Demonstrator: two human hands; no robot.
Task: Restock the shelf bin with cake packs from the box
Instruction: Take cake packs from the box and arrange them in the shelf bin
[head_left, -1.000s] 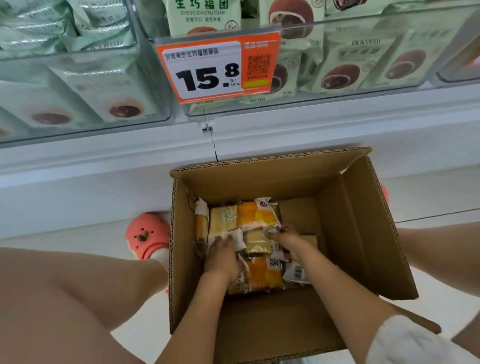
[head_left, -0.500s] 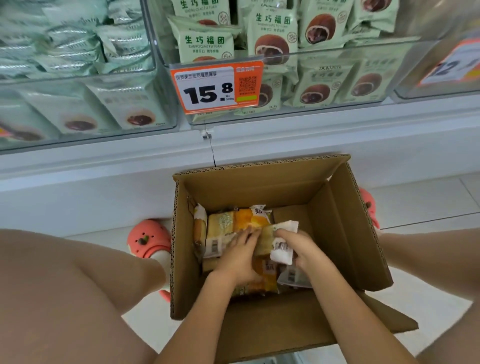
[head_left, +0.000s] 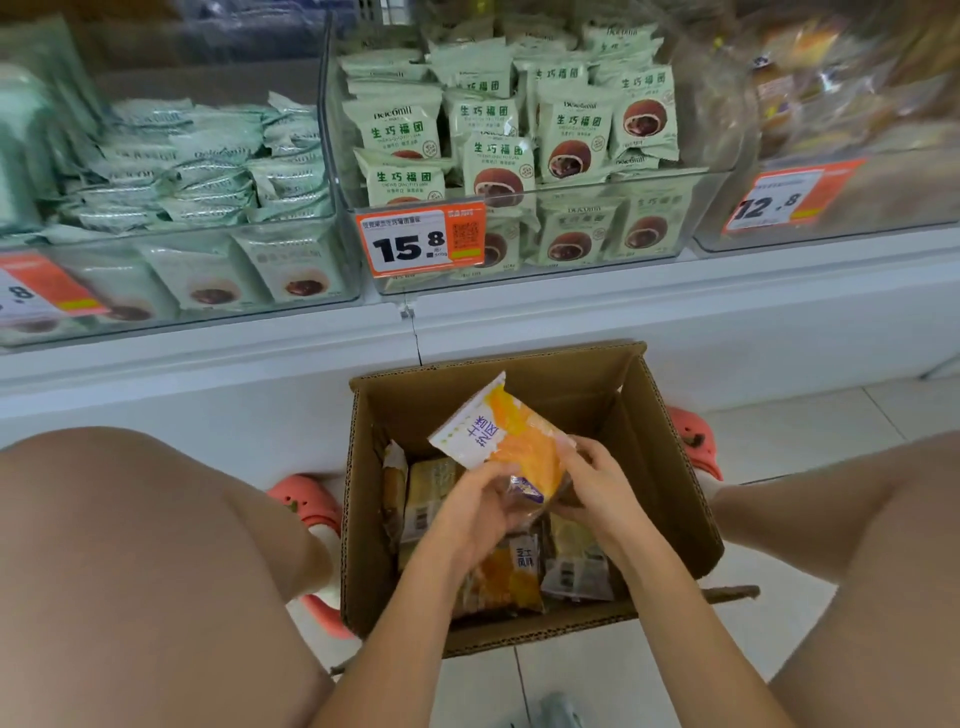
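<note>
left hand (head_left: 475, 506) + right hand (head_left: 597, 486): both grips clamped on one cake pack (head_left: 506, 441), frame centre | box (head_left: 670, 467): roughly five packs (head_left: 506, 577) remaining

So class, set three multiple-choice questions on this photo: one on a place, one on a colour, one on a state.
1. Where is the cardboard box? A on the shelf B on the floor between the person's feet C on a trolley
2. The lifted cake pack is mainly: A orange and white B blue C black
3. The pack is: A lying in the box B held by both hands C in the bin

B: pink shoes flank it. A: its wrapper shows this. B: left hand and right hand grip it above the box.
</note>
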